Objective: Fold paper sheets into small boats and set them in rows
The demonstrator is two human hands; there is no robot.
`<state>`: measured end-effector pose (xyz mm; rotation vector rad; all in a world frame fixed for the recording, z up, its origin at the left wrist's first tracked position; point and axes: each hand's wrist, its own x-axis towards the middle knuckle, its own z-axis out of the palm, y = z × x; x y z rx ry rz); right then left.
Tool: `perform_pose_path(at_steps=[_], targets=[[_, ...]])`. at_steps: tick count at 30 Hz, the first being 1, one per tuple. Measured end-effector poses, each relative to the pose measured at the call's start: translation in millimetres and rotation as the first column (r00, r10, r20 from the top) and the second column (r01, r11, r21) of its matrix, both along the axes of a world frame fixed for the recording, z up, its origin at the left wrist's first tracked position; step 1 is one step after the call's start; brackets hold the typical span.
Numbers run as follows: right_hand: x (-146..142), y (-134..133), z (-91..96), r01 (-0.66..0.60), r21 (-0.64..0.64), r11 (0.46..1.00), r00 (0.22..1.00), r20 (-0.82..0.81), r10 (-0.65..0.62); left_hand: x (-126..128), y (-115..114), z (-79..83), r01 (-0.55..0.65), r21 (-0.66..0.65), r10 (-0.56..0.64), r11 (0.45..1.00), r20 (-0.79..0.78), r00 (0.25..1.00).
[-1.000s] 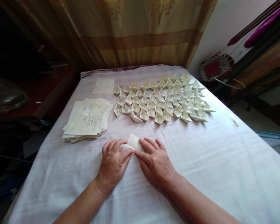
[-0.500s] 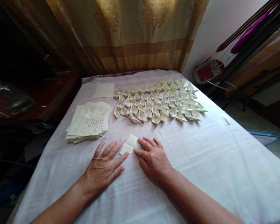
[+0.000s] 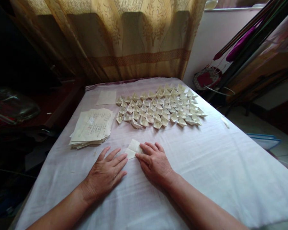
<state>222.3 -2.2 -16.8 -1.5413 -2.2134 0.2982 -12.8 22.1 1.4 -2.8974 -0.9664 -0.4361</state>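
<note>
A small folded piece of cream paper [image 3: 133,148] lies flat on the white cloth between my hands, with crease lines showing on it. My left hand [image 3: 107,171] rests palm down, fingers spread, its fingertips at the paper's left corner. On the paper's right side, the fingertips of my right hand [image 3: 155,160] press down, fingers stretched out; the hand covers that part of the sheet. Beyond them, to the left, sits a stack of paper sheets [image 3: 92,127] with handwriting on the top one. Several rows of folded paper boats [image 3: 156,110] stand farther back.
A single flat sheet [image 3: 106,97] lies behind the stack. The cloth-covered table [image 3: 206,179] reaches back to a gold curtain [image 3: 134,38]. A dark red cabinet [image 3: 62,108] stands at the left; a bag [image 3: 207,78] hangs at the back right.
My left fingertips have shifted back to the paper's left corner from its lower edge. My right hand stays on the paper. The camera view has tilted up slightly.
</note>
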Motion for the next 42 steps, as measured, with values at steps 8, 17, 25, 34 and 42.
perform_pose_path(at_steps=[8,17,25,34,42], targets=[[2,6,-1.8,0.01,0.049,0.999,0.998,-0.067,-0.007,45,15,10.5,-0.086,0.065,0.093,0.994,-0.102,0.99],[5,12,-7.0,0.012,0.116,0.993,0.993,-0.116,0.002,52,27,3.9,0.12,0.294,-0.059,0.948,-0.206,0.977],[16,18,-11.7,-0.096,0.263,0.96,0.99,-0.074,0.12,26,21,-1.5,0.152,0.27,-0.158,0.951,0.004,0.987],[14,11,-3.5,-0.28,0.174,0.944,0.952,-0.079,0.297,16,-3,-14.2,0.058,0.09,-0.064,0.994,0.067,0.996],[13,18,-3.1,-0.202,0.081,0.976,0.952,-0.218,0.215,17,-7,-11.1,0.042,-0.001,-0.042,0.999,0.114,0.993]])
